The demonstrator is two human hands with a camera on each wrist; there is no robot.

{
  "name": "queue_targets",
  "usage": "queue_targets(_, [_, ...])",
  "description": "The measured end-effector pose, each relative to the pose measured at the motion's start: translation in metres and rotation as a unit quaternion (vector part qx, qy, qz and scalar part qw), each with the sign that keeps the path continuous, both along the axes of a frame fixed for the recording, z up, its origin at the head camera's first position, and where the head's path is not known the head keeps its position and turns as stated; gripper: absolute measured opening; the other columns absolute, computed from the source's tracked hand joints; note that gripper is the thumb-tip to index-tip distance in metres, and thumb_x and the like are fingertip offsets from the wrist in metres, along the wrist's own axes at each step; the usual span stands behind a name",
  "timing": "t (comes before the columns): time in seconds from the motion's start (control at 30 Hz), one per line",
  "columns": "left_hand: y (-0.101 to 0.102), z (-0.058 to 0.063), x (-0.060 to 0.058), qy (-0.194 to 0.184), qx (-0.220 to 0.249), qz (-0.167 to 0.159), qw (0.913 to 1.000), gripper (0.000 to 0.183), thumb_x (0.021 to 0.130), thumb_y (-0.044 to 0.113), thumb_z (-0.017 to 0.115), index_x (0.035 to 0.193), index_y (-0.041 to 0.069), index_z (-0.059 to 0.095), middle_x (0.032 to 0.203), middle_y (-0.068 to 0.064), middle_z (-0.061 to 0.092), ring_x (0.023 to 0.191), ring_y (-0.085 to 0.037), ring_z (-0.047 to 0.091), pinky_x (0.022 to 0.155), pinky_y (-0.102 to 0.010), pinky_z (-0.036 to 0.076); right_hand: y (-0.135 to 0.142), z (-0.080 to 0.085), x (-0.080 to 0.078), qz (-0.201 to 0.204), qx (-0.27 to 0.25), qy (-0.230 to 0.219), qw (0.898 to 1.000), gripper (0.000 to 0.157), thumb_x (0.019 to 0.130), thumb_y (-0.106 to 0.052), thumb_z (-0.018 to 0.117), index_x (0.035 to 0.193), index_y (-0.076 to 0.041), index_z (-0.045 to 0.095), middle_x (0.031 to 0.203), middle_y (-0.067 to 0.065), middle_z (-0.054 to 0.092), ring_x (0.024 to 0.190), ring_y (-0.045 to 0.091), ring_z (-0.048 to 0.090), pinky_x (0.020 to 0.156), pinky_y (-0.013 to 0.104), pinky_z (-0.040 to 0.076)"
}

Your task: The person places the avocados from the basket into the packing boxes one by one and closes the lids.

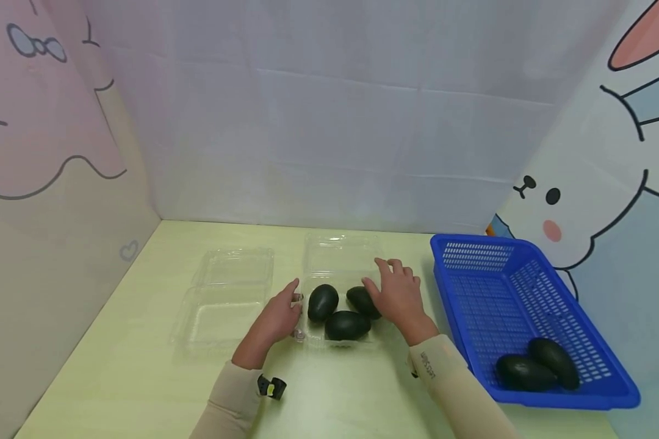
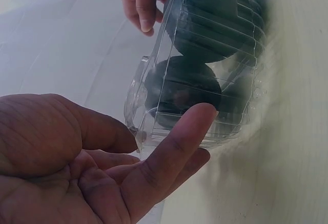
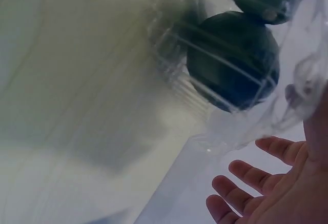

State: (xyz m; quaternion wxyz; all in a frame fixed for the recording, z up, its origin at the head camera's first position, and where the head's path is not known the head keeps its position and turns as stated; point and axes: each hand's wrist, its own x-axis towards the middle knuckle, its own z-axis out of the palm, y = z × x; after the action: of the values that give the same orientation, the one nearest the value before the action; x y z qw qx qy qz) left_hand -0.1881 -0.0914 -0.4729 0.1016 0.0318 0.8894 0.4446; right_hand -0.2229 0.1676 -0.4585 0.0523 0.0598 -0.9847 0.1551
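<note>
A clear plastic clamshell container (image 1: pixel 316 339) lies with its lid raised behind it. Three dark avocados (image 1: pixel 348 325) sit inside. At the container's left side, my left hand (image 1: pixel 277 317) pinches the rim between thumb and fingers, one finger lying along the ribbed wall (image 2: pixel 225 126) in the left wrist view. My right hand (image 1: pixel 401 297) is over the right side, its thumb close to the right-hand avocado (image 1: pixel 361 301). In the right wrist view, the fingers of the right hand (image 3: pixel 287 188) are spread and grip nothing; whether its thumb touches the rim is unclear.
On the left of the pale table (image 1: pixel 121 341) lies another open clear clamshell (image 1: pixel 222 311). A blue perforated basket (image 1: pixel 472 305) stands at the right with two avocados (image 1: pixel 524 372) in its near end. A white curtain (image 1: pixel 329 140) hangs behind the table.
</note>
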Motion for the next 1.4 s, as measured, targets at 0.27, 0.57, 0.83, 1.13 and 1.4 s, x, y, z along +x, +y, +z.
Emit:
queue_targets(0.27, [0.000, -0.001, 0.000, -0.006, 0.007, -0.003, 1.0000, 0.061, 0.105, 0.004, 0.052, 0.160, -0.004, 0.027, 0.143, -0.028, 0.056, 0.095, -0.027, 0.068, 0.063, -0.034, 0.055, 0.004, -0.004, -0.003, -0.016, -0.010, -0.024, 1.000, 0.069, 0.103, -0.055, 0.054, 0.155, -0.011, 0.045, 0.149, 0.024, 0.045, 0.130, 0.050, 0.045, 0.104, 0.067, 0.035])
queue_targets(0.57, [-0.001, 0.001, 0.000, -0.006, 0.012, -0.003, 0.9999, 0.061, 0.105, 0.004, 0.052, 0.160, -0.003, 0.026, 0.143, -0.027, 0.056, 0.083, -0.020, 0.067, 0.062, -0.032, 0.051, 0.005, -0.009, -0.007, -0.022, -0.048, -0.042, 0.998, 0.074, 0.104, -0.055, 0.052, 0.161, -0.011, 0.035, 0.150, 0.027, 0.044, 0.133, 0.052, 0.043, 0.105, 0.070, 0.033])
queue_targets(0.83, [-0.001, 0.001, 0.000, -0.001, 0.002, -0.003, 1.0000, 0.060, 0.106, 0.005, 0.052, 0.160, -0.003, 0.027, 0.143, -0.027, 0.057, 0.094, -0.025, 0.068, 0.065, -0.034, 0.053, 0.011, -0.014, -0.016, -0.005, -0.131, -0.065, 0.989, 0.076, 0.106, -0.053, 0.050, 0.163, -0.009, 0.026, 0.153, 0.030, 0.041, 0.136, 0.055, 0.039, 0.108, 0.071, 0.031])
queue_targets(1.13, [0.000, 0.002, 0.001, -0.005, -0.002, -0.003, 1.0000, 0.060, 0.105, 0.004, 0.051, 0.160, -0.003, 0.028, 0.143, -0.026, 0.057, 0.103, -0.029, 0.067, 0.068, -0.037, 0.054, 0.020, -0.024, -0.030, -0.011, -0.292, -0.116, 0.949, 0.080, 0.107, -0.055, 0.046, 0.165, -0.011, 0.014, 0.161, 0.027, 0.034, 0.145, 0.047, 0.035, 0.114, 0.064, 0.031])
queue_targets(1.4, [-0.002, 0.004, 0.000, -0.014, 0.022, -0.002, 0.9996, 0.063, 0.105, 0.006, 0.053, 0.161, -0.003, 0.025, 0.144, -0.027, 0.055, 0.085, -0.025, 0.069, 0.063, -0.033, 0.054, 0.021, -0.024, -0.030, -0.022, -0.396, -0.121, 0.910, 0.076, 0.109, -0.046, 0.047, 0.165, -0.007, 0.012, 0.161, 0.028, 0.032, 0.147, 0.047, 0.032, 0.117, 0.062, 0.027])
